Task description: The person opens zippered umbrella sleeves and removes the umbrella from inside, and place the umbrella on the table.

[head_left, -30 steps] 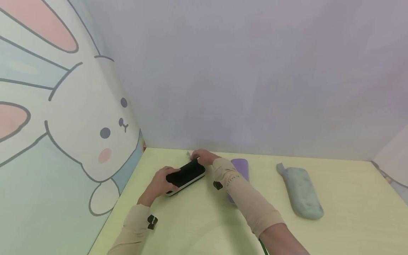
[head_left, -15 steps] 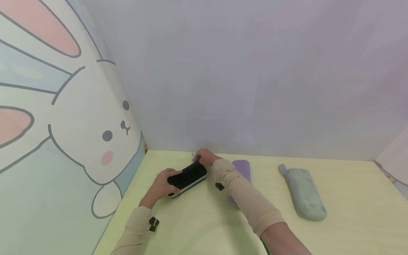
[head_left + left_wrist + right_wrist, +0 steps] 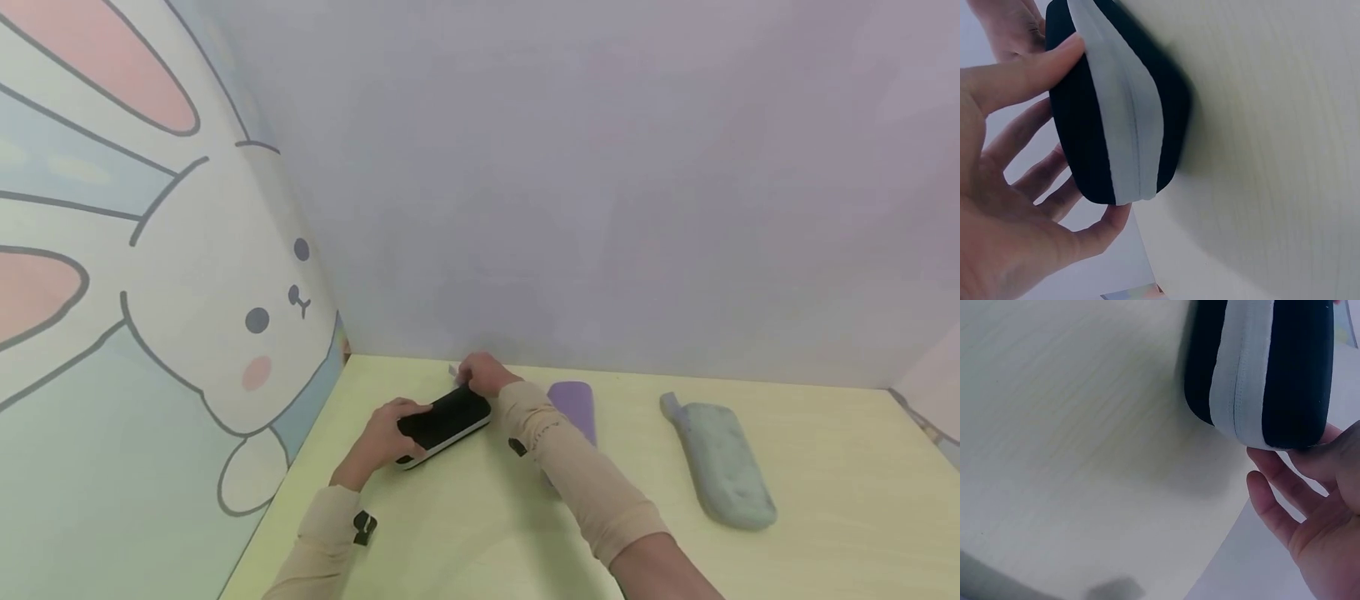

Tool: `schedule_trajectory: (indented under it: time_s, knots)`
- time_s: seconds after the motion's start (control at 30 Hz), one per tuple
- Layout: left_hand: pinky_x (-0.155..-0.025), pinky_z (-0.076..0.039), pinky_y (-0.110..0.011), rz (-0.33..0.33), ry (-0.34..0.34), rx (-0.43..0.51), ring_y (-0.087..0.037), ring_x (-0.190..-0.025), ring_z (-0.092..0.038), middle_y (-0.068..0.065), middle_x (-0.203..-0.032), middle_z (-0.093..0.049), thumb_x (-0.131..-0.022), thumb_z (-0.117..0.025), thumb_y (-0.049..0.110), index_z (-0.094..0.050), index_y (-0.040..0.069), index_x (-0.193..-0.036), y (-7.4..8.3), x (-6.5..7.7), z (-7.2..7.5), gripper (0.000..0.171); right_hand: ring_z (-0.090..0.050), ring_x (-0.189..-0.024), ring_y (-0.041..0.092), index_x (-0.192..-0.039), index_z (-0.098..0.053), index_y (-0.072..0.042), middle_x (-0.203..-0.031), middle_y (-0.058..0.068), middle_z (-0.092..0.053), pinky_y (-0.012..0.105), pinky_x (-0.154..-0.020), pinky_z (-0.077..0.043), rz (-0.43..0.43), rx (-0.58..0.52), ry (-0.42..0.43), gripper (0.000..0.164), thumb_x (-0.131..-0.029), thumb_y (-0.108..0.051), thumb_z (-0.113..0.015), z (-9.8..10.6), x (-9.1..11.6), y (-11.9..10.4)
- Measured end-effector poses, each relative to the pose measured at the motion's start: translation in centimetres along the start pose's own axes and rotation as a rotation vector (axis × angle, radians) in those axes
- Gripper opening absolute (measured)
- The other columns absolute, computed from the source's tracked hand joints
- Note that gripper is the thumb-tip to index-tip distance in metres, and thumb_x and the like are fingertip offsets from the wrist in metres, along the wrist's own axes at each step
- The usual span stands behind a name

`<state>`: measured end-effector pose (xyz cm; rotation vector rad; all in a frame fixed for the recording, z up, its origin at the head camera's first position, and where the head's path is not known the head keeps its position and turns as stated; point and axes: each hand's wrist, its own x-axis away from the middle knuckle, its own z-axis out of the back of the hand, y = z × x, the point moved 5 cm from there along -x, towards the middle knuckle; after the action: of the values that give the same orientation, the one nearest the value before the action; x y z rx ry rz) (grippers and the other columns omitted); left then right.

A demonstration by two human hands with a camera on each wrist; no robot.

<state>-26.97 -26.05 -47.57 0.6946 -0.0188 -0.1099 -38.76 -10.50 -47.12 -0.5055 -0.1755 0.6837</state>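
A black zip case (image 3: 450,417) with a pale zipper band lies at a slant on the table's back left part. My left hand (image 3: 384,435) grips its near left end. In the left wrist view, that thumb presses the black top near the zipper band (image 3: 1127,106), and the other fingers spread round the end. My right hand (image 3: 486,377) holds the far right end with bent fingers. The right wrist view shows thumb and fingertips right at the case's rounded corner (image 3: 1294,419). Beyond the case, a small grey tab (image 3: 453,372) sticks out beside my right fingers.
A purple case (image 3: 574,405) lies on the pale wooden table (image 3: 465,533), partly hidden by my right forearm. Farther right lies a grey-green soft pouch (image 3: 726,467) with a loop tab. A lilac wall (image 3: 562,183) borders the back, and a rabbit-printed wall (image 3: 187,292) the left.
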Motion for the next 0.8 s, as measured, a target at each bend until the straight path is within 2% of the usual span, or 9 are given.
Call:
schedule_trajectory:
  time_s: [0.1, 0.27, 0.5, 0.67, 0.8]
  knots:
    - [-0.093, -0.042, -0.049, 0.005, -0.001, 0.011, -0.03, -0.111, -0.051, -0.008, -0.122, -0.057, -0.058, -0.087, 0.005, -0.067, 0.014, -0.12, -0.1, 0.2, 0.0, 0.066, -0.06, -0.097, 0.022, -0.095, -0.073, -0.005, -0.098, 0.006, -0.067, 0.032, -0.087, -0.046, -0.023, 0.037, -0.03, 0.029, -0.081, 0.013, -0.056, -0.3, -0.2, -0.1]
    - [-0.093, -0.043, -0.047, 0.005, 0.004, 0.028, -0.03, -0.112, -0.051, -0.007, -0.12, -0.057, -0.057, -0.087, 0.004, -0.067, 0.014, -0.12, -0.1, 0.1, 0.2, 0.067, -0.06, -0.095, 0.021, -0.093, -0.074, -0.006, -0.098, 0.006, -0.066, 0.032, -0.083, -0.048, -0.066, 0.041, -0.022, 0.024, -0.084, 0.01, -0.059, -0.4, -0.6, 0.2]
    - [-0.093, -0.043, -0.046, -0.018, -0.001, 0.014, -0.029, -0.112, -0.052, -0.007, -0.12, -0.058, -0.056, -0.087, 0.004, -0.067, 0.014, -0.119, 0.2, -0.3, 0.3, 0.066, -0.063, -0.097, 0.024, -0.091, -0.075, -0.005, -0.098, 0.007, -0.069, 0.032, -0.084, -0.05, -0.005, 0.027, -0.007, 0.027, -0.08, 0.014, -0.061, -0.1, -1.2, 0.6]
    - [-0.094, -0.042, -0.045, -0.006, 0.005, 0.024, -0.028, -0.114, -0.052, -0.006, -0.12, -0.059, -0.056, -0.087, 0.002, -0.068, 0.014, -0.117, 0.2, -0.3, 0.4, 0.065, -0.062, -0.099, 0.026, -0.091, -0.075, -0.003, -0.099, 0.01, -0.069, 0.034, -0.087, -0.049, 0.027, 0.017, -0.015, 0.028, -0.078, 0.017, -0.061, 0.2, -1.4, 0.4]
    - [-0.094, -0.042, -0.046, -0.006, 0.004, 0.025, -0.029, -0.115, -0.052, -0.007, -0.121, -0.06, -0.056, -0.087, 0.004, -0.068, 0.013, -0.117, 0.3, -0.3, 0.4, 0.064, -0.063, -0.094, 0.023, -0.09, -0.075, -0.002, -0.097, 0.009, -0.069, 0.032, -0.084, -0.05, 0.033, 0.032, -0.022, 0.026, -0.079, 0.016, -0.06, 0.3, -1.6, 0.3]
